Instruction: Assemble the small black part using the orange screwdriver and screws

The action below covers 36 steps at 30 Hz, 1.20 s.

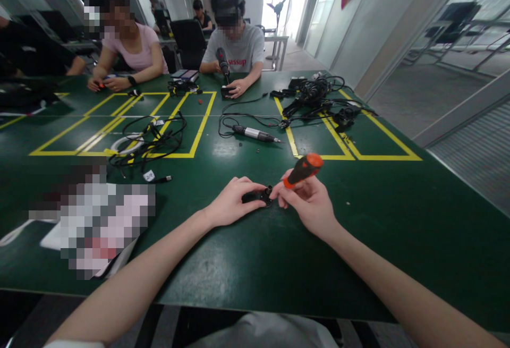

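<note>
- Small black part (pixel 268 194), at the bare fingertips, over the green, flat-topped bench (pixel 223 273).
- Left hand (pixel 231 202): grip narrowed, thumb and fingers pinching the part.
- Right hand (pixel 313 204): grip curled around an orange-and-black, thick-handled screwdriver (pixel 303 170), tilted.

Green surface (pixel 378 231): yellow tape outlines (pixel 194 146); 1 pen-shaped tool (pixel 255 134) lying between 2 black cable heaps, left (pixel 149 138), right (pixel 314 95).

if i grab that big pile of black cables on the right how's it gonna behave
The pile of black cables would probably be floppy, given its loose curves. Stray strands splayed around it may trail or snag. Its dense tangle could make it fairly heavy.
</note>
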### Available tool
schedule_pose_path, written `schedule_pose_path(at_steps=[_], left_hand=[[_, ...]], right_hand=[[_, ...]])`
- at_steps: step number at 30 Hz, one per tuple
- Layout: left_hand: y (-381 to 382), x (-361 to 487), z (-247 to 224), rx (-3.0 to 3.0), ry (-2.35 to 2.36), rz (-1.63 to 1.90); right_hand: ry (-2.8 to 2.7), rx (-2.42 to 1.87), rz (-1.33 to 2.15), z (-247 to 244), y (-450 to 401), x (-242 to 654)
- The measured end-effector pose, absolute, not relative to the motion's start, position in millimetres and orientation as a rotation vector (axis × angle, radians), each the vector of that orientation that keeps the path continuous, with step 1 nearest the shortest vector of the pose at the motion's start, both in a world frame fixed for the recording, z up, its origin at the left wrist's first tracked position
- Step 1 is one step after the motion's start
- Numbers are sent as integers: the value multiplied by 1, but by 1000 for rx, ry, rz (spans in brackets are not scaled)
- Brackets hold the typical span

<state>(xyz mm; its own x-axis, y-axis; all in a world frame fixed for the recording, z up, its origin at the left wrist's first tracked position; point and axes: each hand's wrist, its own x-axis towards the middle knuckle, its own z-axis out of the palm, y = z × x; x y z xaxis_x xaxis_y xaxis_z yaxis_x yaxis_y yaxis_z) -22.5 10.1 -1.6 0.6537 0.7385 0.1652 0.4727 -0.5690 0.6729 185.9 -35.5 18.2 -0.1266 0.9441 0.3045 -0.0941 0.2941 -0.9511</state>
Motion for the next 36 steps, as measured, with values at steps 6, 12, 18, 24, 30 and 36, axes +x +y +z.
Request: schedule_pose_path(at_steps=[6, 12, 18, 24, 30, 36], left_hand=[[10, -23, 1, 2288, 910, 569], [15, -31, 6, 2355, 816, 626], [28, -45, 12, 2358, 846, 536], [28, -41, 7, 2334, 797, 498], [19, -33, 8, 2364, 828, 411], [12, -28, 7, 2178, 745, 502]], right_hand=[[-1434, -916, 1019, 22, -35, 189], [-1344, -859, 1095, 18, -36, 187], [-1328, -925, 1053, 19, -36, 187], [-1374, -858, 1034, 21, -37, 186], [-1307, -827, 1067, 18, -38, 184], [-1363, -930, 1008, 22, -37, 188]])
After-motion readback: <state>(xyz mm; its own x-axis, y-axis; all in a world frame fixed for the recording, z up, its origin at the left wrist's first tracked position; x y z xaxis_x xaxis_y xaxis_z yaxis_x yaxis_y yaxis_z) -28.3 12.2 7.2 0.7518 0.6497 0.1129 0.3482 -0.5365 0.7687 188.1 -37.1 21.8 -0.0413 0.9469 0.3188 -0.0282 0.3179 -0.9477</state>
